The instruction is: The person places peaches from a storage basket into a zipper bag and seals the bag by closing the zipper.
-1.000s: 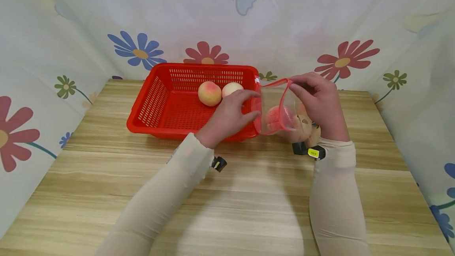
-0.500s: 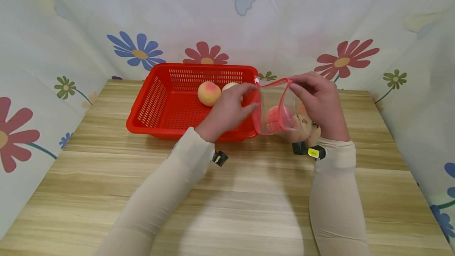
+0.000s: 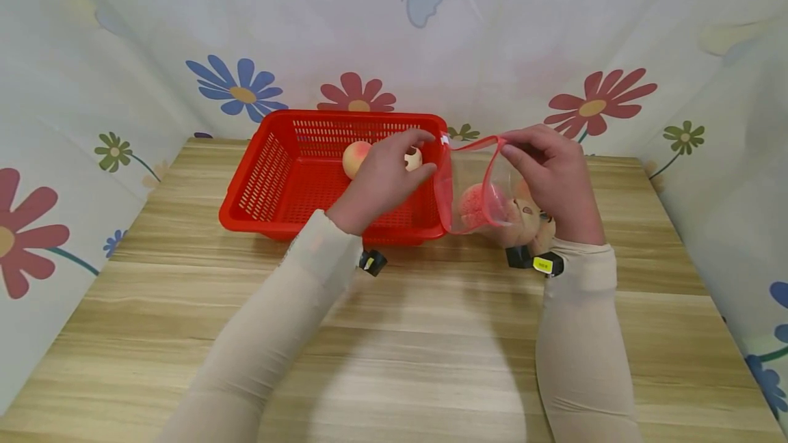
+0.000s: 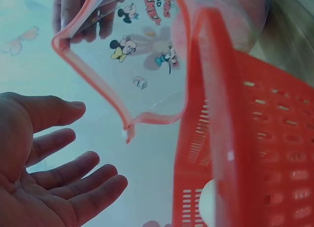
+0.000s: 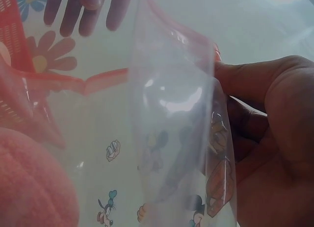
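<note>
My right hand (image 3: 550, 173) pinches the upper right corner of a clear zip bag (image 3: 469, 168) with pink-red edging and printed cartoon figures. The bag's mouth gapes, facing left. Inside it lies a pink peach (image 3: 473, 205), large in the right wrist view (image 5: 34, 183). Over the right part of a red plastic basket (image 3: 280, 190) hovers my left hand (image 3: 382, 176), thumb and fingers spread, holding nothing. In the left wrist view that hand (image 4: 59, 163) is apart from the bag. Two peaches sit in the basket: a blushed one (image 3: 353, 158), partly covered by the left hand, and a paler one (image 3: 415, 159).
Everything rests on a wood-grain table (image 3: 394, 361). A white flower-print cloth (image 3: 492, 53) hangs behind and at both sides. The bag stands against the basket's right end. Brownish printing (image 3: 523, 214) shows by the bag's lower right, beside the right wrist's black camera (image 3: 520, 256).
My left hand has moved left, away from the bag's mouth and further over the basket, covering more of the blushed peach and uncovering the paler one. The right hand and bag stay put.
</note>
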Demonstrator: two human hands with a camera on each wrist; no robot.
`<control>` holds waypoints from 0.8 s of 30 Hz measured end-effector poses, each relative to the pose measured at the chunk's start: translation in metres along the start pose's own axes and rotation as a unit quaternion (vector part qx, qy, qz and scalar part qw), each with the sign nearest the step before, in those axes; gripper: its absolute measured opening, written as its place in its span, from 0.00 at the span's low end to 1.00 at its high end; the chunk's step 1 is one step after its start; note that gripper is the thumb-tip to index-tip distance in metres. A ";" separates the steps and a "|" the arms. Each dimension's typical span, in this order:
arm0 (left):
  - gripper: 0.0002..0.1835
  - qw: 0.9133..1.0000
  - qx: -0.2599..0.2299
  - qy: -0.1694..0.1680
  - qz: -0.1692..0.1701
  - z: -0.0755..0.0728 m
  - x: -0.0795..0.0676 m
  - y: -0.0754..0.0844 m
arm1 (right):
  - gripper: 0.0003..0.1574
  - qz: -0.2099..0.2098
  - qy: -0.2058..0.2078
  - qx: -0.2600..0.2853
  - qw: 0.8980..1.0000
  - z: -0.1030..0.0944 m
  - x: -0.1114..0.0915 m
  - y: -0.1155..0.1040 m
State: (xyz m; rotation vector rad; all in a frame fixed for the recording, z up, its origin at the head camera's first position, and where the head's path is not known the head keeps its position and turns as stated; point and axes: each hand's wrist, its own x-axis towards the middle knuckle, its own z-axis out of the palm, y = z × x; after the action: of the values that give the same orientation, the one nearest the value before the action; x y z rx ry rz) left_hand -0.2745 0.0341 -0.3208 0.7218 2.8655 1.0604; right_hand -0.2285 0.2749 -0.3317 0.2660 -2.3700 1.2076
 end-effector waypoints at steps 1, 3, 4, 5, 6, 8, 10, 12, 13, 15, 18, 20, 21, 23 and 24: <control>0.27 1.000 0.000 -0.001 -0.003 -0.002 0.000 0.000 | 0.17 0.000 0.000 -0.001 1.000 0.000 0.000 0.000; 0.27 1.000 0.000 -0.001 -0.010 -0.005 0.001 0.000 | 0.17 0.000 0.000 -0.001 1.000 0.000 0.000 0.000; 0.27 1.000 0.000 -0.002 -0.014 -0.007 0.002 0.000 | 0.17 0.000 -0.001 -0.001 1.000 0.001 0.000 0.000; 0.27 1.000 -0.001 -0.002 -0.019 -0.009 0.003 0.000 | 0.17 0.000 -0.001 -0.002 1.000 0.001 0.000 0.000; 0.27 1.000 -0.001 -0.002 -0.025 -0.011 0.004 0.000 | 0.17 0.000 -0.001 -0.002 1.000 0.001 0.000 0.000; 0.28 0.999 -0.006 0.000 -0.034 -0.015 0.005 0.000 | 0.17 0.000 -0.001 -0.001 1.000 0.001 0.000 0.000; 0.29 0.999 -0.009 -0.001 -0.044 -0.019 0.006 -0.001 | 0.17 -0.001 -0.002 -0.002 1.000 0.001 0.000 0.000; 0.29 0.999 -0.013 0.000 -0.049 -0.022 0.008 -0.002 | 0.17 -0.001 -0.002 -0.001 1.000 0.001 0.000 0.001; 0.29 0.999 -0.015 0.000 -0.052 -0.023 0.008 -0.003 | 0.18 -0.001 -0.002 -0.001 1.000 0.001 0.000 0.001; 0.29 0.998 -0.019 0.004 -0.054 -0.025 0.009 -0.005 | 0.18 -0.002 -0.002 -0.001 1.000 0.001 0.000 0.001; 0.29 0.998 -0.023 0.004 -0.063 -0.029 0.012 -0.007 | 0.18 -0.004 -0.001 -0.001 1.000 0.001 0.001 0.001; 0.28 0.997 -0.024 0.003 -0.067 -0.031 0.014 -0.009 | 0.18 -0.006 -0.001 -0.001 1.000 0.001 0.001 0.001; 0.28 0.997 -0.022 0.001 -0.071 -0.033 0.016 -0.010 | 0.18 -0.006 -0.001 0.000 1.000 0.001 0.001 0.001; 0.28 0.997 -0.015 -0.002 -0.076 -0.035 0.018 -0.011 | 0.18 -0.005 -0.001 0.000 1.000 0.001 0.001 0.001; 0.28 0.997 -0.011 -0.006 -0.080 -0.036 0.019 -0.012 | 0.18 -0.004 -0.002 0.001 1.000 0.002 0.001 0.001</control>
State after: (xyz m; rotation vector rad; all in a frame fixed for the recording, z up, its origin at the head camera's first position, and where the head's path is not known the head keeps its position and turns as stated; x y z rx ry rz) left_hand -0.3021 0.0115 -0.2976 0.4841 2.8392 1.0613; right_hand -0.2302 0.2744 -0.3330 0.2791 -2.3690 1.2054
